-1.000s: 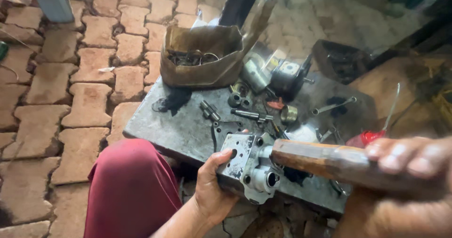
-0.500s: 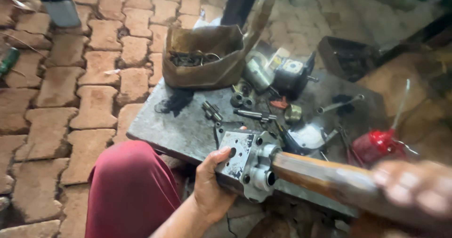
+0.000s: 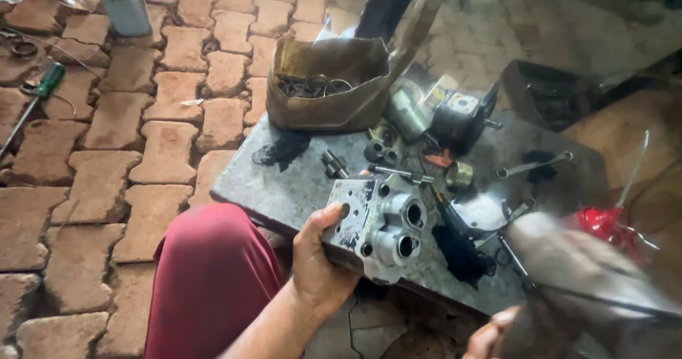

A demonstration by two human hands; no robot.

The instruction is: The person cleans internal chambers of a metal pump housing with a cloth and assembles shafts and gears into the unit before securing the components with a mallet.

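Grey metal block (image 3: 380,225) with round bores is sitting at the near edge of the stone surface (image 3: 284,188), the left hand (image 3: 323,259) gripping its left side, thumb on top. The right hand (image 3: 490,334) is closing around a blurred wooden handle (image 3: 575,259) just right of the block, beside a red oil can (image 3: 604,224)

Right hand (image 3: 490,334) cut off by edge, its wooden handle (image 3: 590,274) blurred.
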